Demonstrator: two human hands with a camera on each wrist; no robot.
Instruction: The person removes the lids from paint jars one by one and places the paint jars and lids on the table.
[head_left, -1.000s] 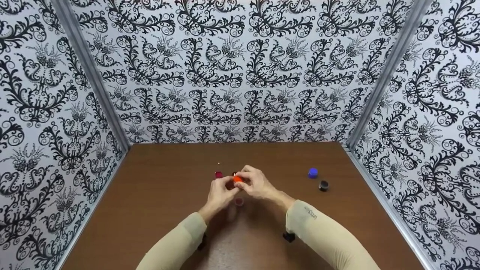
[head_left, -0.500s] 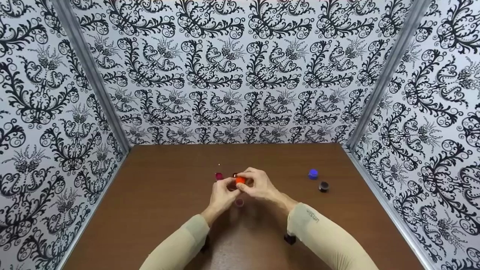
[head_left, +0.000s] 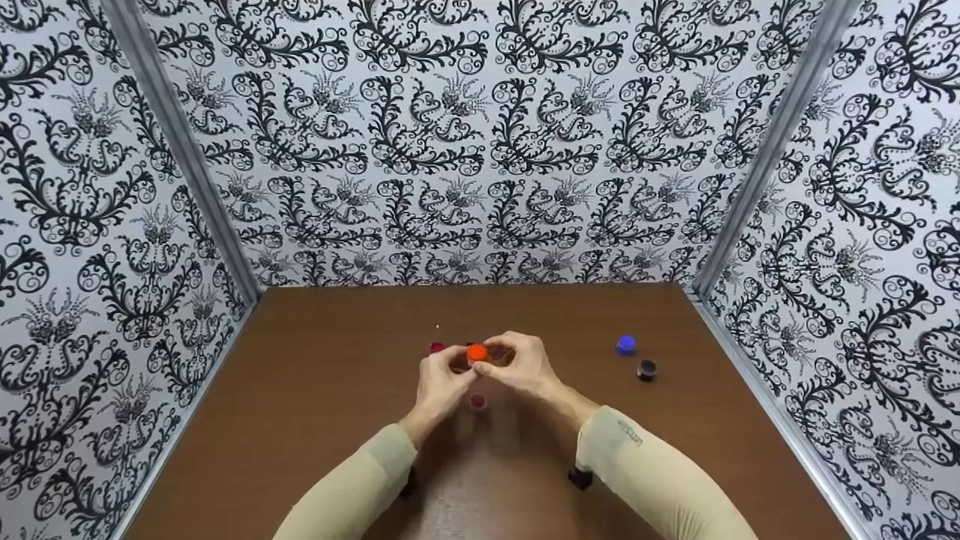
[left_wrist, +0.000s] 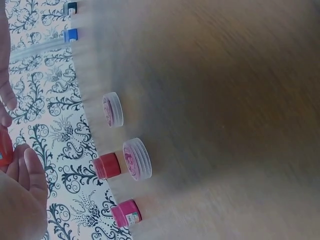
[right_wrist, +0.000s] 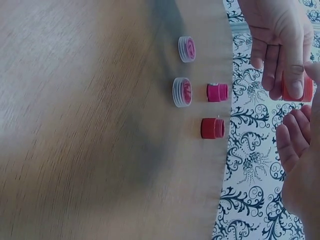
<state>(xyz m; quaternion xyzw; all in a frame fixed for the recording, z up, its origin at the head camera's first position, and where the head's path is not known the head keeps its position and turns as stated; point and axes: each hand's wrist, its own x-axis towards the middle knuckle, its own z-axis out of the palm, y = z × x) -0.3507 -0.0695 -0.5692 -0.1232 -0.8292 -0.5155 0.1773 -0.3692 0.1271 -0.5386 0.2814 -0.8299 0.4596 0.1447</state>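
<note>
Above the brown table, both hands meet around a small orange jar (head_left: 477, 354), its round top facing up in the head view. My left hand (head_left: 444, 386) pinches it, and the thumb (right_wrist: 294, 82) lies across its side in the right wrist view. Fingertips of my right hand (head_left: 529, 367) are at the jar's other side, with the thumb against its near edge. Below the hands stand a red jar (right_wrist: 212, 128) and a pink jar (right_wrist: 217, 92). Two clear ribbed caps with pinkish-red insides, a larger cap (left_wrist: 137, 159) and another cap (left_wrist: 113, 109), lie closer to me.
On the right half of the table (head_left: 315, 420) stand a blue jar (head_left: 625, 346) and a black jar (head_left: 646, 370). Patterned walls (head_left: 480, 150) enclose the back and both sides, with grey metal strips along their corners.
The orange jar has tipped so its round top shows more fully. My right fingers have spread away from it somewhat, while the left hand stays nearly in place.
</note>
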